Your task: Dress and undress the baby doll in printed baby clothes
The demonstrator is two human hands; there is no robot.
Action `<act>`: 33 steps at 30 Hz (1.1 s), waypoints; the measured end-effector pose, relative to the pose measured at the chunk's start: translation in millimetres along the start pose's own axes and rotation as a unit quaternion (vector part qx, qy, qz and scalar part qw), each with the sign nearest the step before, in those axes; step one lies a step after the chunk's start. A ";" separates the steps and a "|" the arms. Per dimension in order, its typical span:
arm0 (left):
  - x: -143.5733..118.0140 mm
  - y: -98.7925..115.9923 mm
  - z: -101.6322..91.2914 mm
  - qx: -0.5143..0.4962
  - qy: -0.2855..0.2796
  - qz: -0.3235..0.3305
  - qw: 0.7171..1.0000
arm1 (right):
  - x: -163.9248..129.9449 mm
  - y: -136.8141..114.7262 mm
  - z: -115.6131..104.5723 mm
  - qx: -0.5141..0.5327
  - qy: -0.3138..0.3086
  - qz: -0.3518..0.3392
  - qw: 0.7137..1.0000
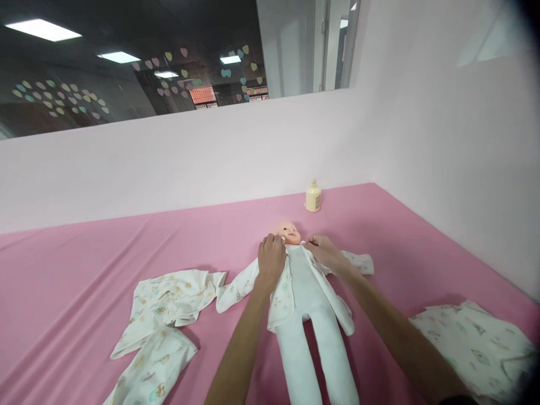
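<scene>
A baby doll [306, 289] with a white cloth body lies on its back, its head [288, 232] toward the wall. A white patterned baby shirt [281, 304] lies unfastened around it, the front parted over the chest. The doll's arm on the left is inside a sleeve; on the right a bare cloth arm [346, 320] rests beside the body, with a sleeve [360, 262] spread above it. My left hand [271, 259] is closed on the collar beside the doll's chin. Across the neck, my right hand [325, 252] pinches the collar's other side. The fingertips are partly hidden.
Pink cloth [84, 270] covers the table. Patterned baby pants [164, 320] lie crumpled at left, and another folded patterned garment [475, 343] is at lower right. A cream pump bottle [313, 198] stands near the back wall. White walls border the back and right.
</scene>
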State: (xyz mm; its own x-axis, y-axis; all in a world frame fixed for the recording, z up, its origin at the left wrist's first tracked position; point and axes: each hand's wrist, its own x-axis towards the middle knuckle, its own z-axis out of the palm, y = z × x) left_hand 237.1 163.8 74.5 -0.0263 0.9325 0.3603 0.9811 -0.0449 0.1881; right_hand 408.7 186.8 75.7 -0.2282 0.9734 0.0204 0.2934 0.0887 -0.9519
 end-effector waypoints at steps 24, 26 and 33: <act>-12.0 -1.8 25.0 -0.227 0.063 0.012 0.972 | 8.6 21.1 29.1 0.117 0.092 -0.015 0.989; -12.3 -0.8 25.8 -0.238 0.065 0.021 0.969 | 8.7 22.0 32.0 0.096 0.093 -0.040 0.990; -12.6 1.4 24.7 -0.260 0.059 0.045 0.963 | 7.4 21.6 35.4 0.084 0.074 -0.080 0.991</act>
State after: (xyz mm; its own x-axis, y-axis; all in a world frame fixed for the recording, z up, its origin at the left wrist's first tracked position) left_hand 243.5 160.8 47.6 0.0029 0.8701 0.4929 0.7529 -0.3263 0.5716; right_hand 380.5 188.4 44.5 -0.1181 0.9710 0.2079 0.1029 0.2202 -0.9700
